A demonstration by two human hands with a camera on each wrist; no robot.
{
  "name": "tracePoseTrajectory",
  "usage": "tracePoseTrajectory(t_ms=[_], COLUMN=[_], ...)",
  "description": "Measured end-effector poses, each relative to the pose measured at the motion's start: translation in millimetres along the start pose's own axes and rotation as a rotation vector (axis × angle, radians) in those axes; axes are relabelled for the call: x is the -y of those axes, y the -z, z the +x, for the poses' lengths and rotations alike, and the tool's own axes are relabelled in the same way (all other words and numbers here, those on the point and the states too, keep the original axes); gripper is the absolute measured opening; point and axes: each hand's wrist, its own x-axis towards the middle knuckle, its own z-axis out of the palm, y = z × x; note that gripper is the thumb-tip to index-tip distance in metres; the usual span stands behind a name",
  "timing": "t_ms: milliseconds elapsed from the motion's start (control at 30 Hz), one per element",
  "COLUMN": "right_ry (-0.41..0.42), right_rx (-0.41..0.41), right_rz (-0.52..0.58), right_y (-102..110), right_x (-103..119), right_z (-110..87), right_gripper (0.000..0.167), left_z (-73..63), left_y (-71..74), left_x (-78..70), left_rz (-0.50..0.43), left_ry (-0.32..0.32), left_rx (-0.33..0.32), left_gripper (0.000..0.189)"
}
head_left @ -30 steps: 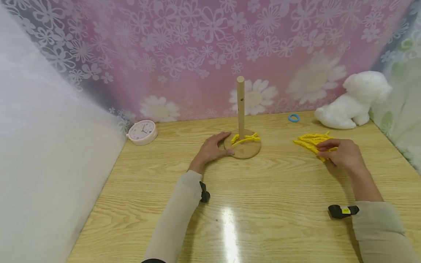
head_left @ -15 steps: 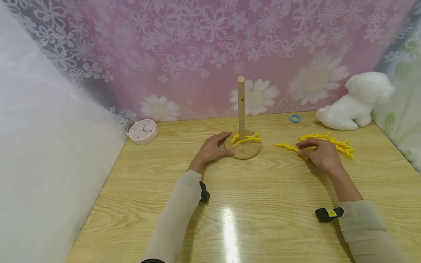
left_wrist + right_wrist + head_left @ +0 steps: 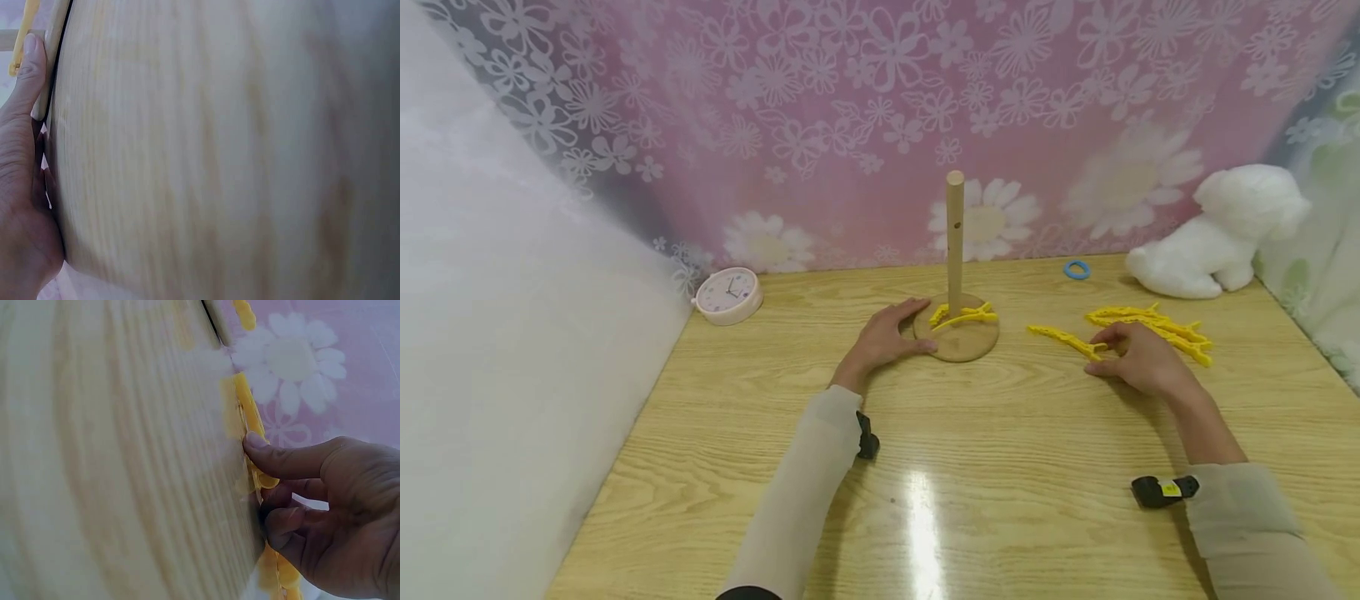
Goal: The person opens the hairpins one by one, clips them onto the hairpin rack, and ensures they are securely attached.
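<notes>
My left hand (image 3: 880, 340) holds the left rim of a round wooden base (image 3: 962, 346), thumb over its top and fingers along the edge. An upright wooden post (image 3: 955, 242) rises from that base. At the post's foot sits a yellow hair clip (image 3: 966, 317), one arm in front of the post and another part behind. To the right, my right hand (image 3: 1138, 358) pinches the forked end of a single yellow hair clip (image 3: 1060, 336), whose toothed tip points left. In the right wrist view, thumb and fingers close on this hair clip (image 3: 250, 412) near the tabletop.
Several more yellow clips (image 3: 1157, 325) lie in a pile just behind the right hand. A blue ring (image 3: 1077, 270) and a white plush dog (image 3: 1221, 233) stand at the back right. A pink clock (image 3: 728, 296) is at the back left, before the flowered curtain (image 3: 850, 125).
My right hand drew one yellow clip leftward from the pile, set it nearer the base, then shifted right to its forked end. My left hand stayed at the base.
</notes>
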Motion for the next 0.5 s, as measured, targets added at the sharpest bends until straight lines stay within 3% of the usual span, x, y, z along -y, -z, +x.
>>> tracePoseTrajectory(t_ms=[267, 500], right_ry=[-0.038, 0.027], right_rx=[-0.073, -0.127], right_rz=[0.128, 0.196], right_y=[-2.8, -4.9], right_x=[5.9, 10.7], right_z=[-3.3, -4.8], right_gripper=[0.04, 0.036], left_z=[0.5, -0.4], left_y=[-0.4, 0.5], left_x=[0.4, 0.3], left_rz=[-0.002, -0.003], left_ry=[0.0, 0.007], left_rx=[0.007, 0.008], left_gripper=[0.09, 0.091])
